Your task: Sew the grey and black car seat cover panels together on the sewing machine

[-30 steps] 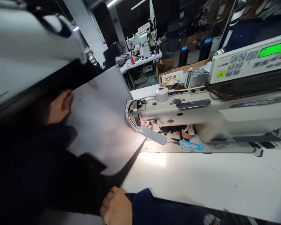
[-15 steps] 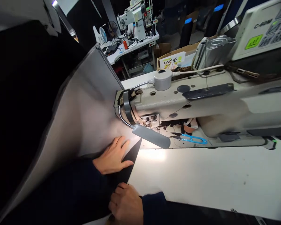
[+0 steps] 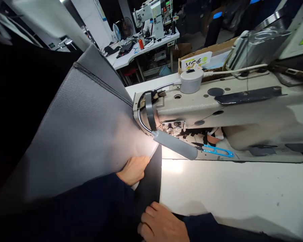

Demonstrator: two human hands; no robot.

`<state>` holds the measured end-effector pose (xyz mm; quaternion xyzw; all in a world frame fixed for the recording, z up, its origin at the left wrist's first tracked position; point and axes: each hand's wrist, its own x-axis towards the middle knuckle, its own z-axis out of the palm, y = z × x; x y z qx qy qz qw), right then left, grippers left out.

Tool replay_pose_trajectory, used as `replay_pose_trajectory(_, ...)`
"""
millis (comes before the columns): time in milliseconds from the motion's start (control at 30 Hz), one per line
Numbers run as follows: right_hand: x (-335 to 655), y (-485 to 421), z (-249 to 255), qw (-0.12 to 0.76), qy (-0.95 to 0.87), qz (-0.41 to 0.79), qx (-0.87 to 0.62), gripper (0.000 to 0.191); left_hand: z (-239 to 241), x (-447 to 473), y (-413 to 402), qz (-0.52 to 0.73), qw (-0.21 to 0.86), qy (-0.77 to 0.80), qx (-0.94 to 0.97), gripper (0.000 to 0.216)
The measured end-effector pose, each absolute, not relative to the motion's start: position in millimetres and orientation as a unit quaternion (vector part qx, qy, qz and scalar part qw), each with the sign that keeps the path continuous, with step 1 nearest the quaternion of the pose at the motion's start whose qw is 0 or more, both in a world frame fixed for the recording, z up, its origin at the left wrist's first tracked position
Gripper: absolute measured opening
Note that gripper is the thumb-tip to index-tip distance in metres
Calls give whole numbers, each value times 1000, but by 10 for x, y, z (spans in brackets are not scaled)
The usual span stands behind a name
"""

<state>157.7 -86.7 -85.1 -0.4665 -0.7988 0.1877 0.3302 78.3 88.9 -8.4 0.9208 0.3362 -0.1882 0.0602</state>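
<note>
A large grey textured fabric panel (image 3: 91, 114) with a dark seam rises on the left and runs down to the sewing machine's needle area. My left hand (image 3: 133, 169) is closed on its lower edge, just in front of the lamp-lit spot. Under it lies black fabric (image 3: 151, 178). Lower down, my right hand (image 3: 164, 222) has its fingers curled over the black fabric's edge near the table front. The sewing machine (image 3: 171, 111) has a grey lamp (image 3: 175, 144) on a bent neck, which partly hides the needle and presser foot.
Blue thread snips (image 3: 218, 151) lie on the machine bed, near dark scraps and an orange-brown roll (image 3: 214, 137). The white tabletop (image 3: 217, 188) extends right. Behind stand a cardboard box (image 3: 221, 48) and another sewing machine (image 3: 151, 20) on a far table.
My left hand, flat with fingers spread before, has closed on the grey fabric. The panel's upper part has swung, showing its seam. The view has shifted, so the machine sits further right.
</note>
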Motion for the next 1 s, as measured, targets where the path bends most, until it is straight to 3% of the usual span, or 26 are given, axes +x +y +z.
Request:
replay_pose_trajectory(233, 1482, -621, -828, 252, -909, 72, -323, 22, -4, 817, 824, -105, 114, 348, 925, 41)
replay_pose_trajectory(433, 1421, -805, -907, 237, -838, 126, -475, 27, 42, 890, 824, -144, 64, 338, 928, 27)
replay_pose_trajectory(567, 1452, -778, -855, 249, -858, 120, -433, 28, 75, 889, 892, -89, 142, 403, 900, 27)
replay_pose_trajectory(667, 1741, -499, -704, 229, -902, 125, -344, 7, 89, 885, 925, -48, 193, 435, 878, 24)
replay_pose_trajectory(733, 2101, -234, -636, 219, -932, 125, -261, 46, 87, 889, 925, -38, 206, 444, 871, 23)
replay_pose_trajectory(767, 2310, -108, -625, 222, -929, 110, -274, 57, 83, 893, 921, -37, 210, 447, 868, 23)
replay_pose_trajectory(900, 2958, 120, -613, 205, -858, 23, -471, 73, 70, 911, 906, -36, 227, 444, 866, 29)
replay_pose_trajectory(1000, 2836, -77, -491, 225, -844, 26, -486, 66, 69, 919, 916, -27, 222, 438, 871, 40)
